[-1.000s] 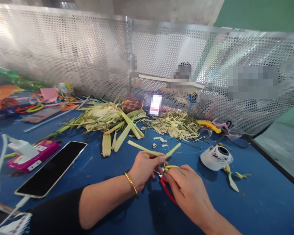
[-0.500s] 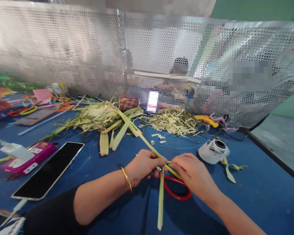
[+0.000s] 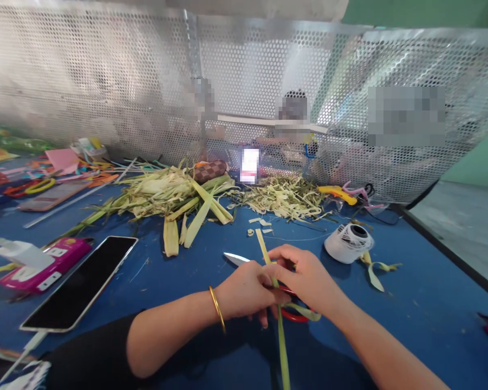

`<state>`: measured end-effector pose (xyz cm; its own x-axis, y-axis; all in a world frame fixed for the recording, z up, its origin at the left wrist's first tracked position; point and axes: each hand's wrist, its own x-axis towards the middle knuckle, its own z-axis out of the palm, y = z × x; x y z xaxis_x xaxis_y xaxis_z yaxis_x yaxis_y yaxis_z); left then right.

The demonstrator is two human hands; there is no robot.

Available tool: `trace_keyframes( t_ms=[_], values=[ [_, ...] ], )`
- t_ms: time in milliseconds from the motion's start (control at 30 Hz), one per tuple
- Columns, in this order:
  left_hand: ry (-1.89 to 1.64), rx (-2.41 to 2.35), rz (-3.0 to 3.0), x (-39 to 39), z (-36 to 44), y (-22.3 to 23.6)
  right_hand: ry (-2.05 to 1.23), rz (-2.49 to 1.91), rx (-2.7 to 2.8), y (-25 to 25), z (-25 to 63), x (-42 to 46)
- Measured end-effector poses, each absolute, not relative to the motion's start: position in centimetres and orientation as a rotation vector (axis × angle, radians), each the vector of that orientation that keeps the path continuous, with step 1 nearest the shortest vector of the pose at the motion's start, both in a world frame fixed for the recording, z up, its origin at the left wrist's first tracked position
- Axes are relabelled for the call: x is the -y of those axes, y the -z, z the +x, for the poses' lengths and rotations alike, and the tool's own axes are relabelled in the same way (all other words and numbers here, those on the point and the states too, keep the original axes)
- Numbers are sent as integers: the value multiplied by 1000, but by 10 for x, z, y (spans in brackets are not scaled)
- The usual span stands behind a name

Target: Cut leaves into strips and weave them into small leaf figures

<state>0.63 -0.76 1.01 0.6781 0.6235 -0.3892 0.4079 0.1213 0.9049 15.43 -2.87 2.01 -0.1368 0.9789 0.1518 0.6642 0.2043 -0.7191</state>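
My left hand (image 3: pixel 246 292) and my right hand (image 3: pixel 308 276) meet over the blue table (image 3: pixel 410 319), both pinched on a long green palm leaf strip (image 3: pixel 282 346). The strip runs from above my fingers down toward me. Red-handled scissors (image 3: pixel 292 314) lie under my hands, with the blade tip (image 3: pixel 235 259) poking out to the left. A gold bangle sits on my left wrist.
A pile of palm leaves (image 3: pixel 174 197) and a heap of shredded strips (image 3: pixel 286 197) lie by the perforated metal screen (image 3: pixel 105 86). A phone (image 3: pixel 79 281), a pink box (image 3: pixel 44 265) and a white spool (image 3: pixel 349 244) rest on the table. A person sits behind the screen.
The strip has swung from slanting across the table to running nearly straight toward me. My hands have closed together over the scissors.
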Motion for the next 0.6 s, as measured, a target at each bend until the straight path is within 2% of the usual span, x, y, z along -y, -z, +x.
trace_keyframes(
  t_ms=[100,200,600],
  values=[
    [-207,-924,1525,8,8,-9,-747,-1495,1752,-20,146,30],
    [-242,-1010,1471,4,7,-14,-579,-1454,1609,-25,150,37],
    [-691,-1043,861,-5,7,-14,559,-1128,2209,-17,149,59]
  ],
)
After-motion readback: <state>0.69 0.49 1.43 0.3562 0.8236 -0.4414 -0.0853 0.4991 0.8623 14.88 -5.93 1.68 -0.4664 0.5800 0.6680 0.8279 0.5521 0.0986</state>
